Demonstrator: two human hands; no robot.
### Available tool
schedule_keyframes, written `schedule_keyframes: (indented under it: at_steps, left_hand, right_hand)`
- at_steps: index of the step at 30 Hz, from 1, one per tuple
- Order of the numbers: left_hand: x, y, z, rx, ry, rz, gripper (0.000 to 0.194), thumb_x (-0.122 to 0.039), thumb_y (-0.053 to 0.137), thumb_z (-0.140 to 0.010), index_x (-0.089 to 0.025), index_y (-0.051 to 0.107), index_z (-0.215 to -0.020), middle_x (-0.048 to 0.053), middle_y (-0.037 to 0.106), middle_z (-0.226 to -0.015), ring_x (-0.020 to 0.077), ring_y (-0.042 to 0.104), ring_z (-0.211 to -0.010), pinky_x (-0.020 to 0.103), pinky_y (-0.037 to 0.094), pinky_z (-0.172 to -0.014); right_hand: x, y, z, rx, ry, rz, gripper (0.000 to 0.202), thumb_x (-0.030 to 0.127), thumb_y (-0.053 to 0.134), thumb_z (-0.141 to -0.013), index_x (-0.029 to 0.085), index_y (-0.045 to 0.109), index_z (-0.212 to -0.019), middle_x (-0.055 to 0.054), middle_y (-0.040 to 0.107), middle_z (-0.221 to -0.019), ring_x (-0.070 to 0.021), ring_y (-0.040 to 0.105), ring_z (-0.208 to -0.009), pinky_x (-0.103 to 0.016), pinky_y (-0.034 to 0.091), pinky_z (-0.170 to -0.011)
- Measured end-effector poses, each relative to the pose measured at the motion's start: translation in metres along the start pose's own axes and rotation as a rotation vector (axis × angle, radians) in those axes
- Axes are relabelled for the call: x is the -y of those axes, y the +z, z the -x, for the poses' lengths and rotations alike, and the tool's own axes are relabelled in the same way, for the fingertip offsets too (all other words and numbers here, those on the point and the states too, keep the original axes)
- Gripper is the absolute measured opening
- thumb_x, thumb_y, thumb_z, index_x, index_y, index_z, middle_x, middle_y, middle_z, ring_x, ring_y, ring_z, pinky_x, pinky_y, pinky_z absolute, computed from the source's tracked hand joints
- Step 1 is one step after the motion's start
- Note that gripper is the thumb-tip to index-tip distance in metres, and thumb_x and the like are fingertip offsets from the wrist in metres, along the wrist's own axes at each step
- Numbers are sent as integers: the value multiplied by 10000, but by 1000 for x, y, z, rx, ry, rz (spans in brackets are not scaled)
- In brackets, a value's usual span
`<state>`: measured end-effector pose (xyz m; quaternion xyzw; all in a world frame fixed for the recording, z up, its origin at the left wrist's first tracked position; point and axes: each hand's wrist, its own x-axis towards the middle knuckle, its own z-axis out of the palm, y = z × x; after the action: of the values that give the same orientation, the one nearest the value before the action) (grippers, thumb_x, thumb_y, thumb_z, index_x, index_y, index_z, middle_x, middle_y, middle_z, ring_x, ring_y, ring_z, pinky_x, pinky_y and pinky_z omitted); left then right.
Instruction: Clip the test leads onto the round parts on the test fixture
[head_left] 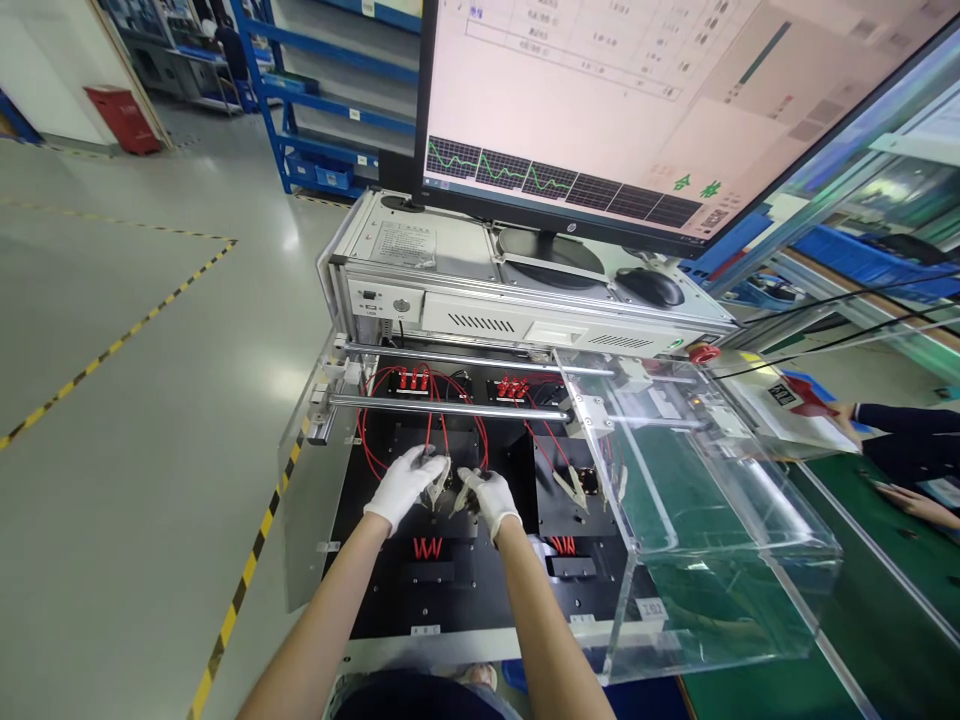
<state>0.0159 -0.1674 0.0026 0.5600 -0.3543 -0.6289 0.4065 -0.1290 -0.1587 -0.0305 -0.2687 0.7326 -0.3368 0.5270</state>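
Your left hand [405, 484], in a white glove, is closed around a metal clip [437, 484] over the left bay of the black test fixture [450, 590]; the clip's jaws point down and to the right, toward the middle of the bay. Your right hand [491, 498], also gloved in white, grips a second metal clip [463, 492], whose tip points left, so that the two clips lie just beside each other between your hands; whether their tips touch cannot be told. Red wires [371, 440] loop from the red terminals [414, 379] at the back of the fixture down toward the clips. In the right bay a third clip [571, 487] rests unheld on the black plate, with its own red wires running up to a second terminal block [512, 386]. Two steel rails [450, 407] cross above the fixture from left to right. A clear acrylic cover [712, 540] stands slid to the right, beside the right bay. Behind the rails sits a grey instrument chassis [480, 300], bearing a monitor [637, 100] that shows a green trace, and a black mouse [650, 287]. At the far right edge, another person's hand [911, 500] and dark sleeve lie on the green bench surface [885, 600].
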Motion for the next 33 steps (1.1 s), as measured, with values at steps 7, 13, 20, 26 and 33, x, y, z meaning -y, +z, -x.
schedule_keyframes:
  at_steps: [7,13,20,26,33]
  left_hand:
    - [-2,-1,2,14,2,7,491,-454,708,-568,-147,588,-931,111,660,-998,257,586,-994,362,428,-921]
    - [7,-2,-3,27,21,-8,464,-455,695,-600,-156,592,-939,100,659,-1003,246,581,-1006,351,412,-937]
    - [12,-3,-7,19,40,-99,458,-448,641,-658,-142,575,-993,115,645,-1048,232,587,-1003,319,438,-905]
    - [13,-5,-9,-30,98,-390,358,-395,591,-747,-179,608,-1031,92,669,-980,241,602,-961,334,446,-870]
    - [-3,3,-9,-32,208,-885,296,-254,525,-798,-170,620,-1066,161,635,-1036,338,551,-1030,435,380,-906]
  right_hand:
    - [1,8,3,-114,-56,14,305,427,692,-539,173,544,-620,8,596,-553,-139,539,-534,-245,392,-513]
    - [7,13,10,-163,-68,78,296,433,680,-548,175,568,-637,-24,633,-644,-173,581,-634,-269,407,-592]
    - [13,12,14,-166,-67,97,288,416,708,-525,176,601,-644,-41,658,-673,-195,603,-669,-279,412,-610]
    - [13,4,3,-155,-70,26,295,367,744,-493,170,607,-664,-10,638,-606,-176,590,-623,-259,415,-572]
    - [4,9,-1,-123,-41,-105,313,351,710,-570,168,563,-776,-13,658,-681,-159,610,-642,-248,462,-591]
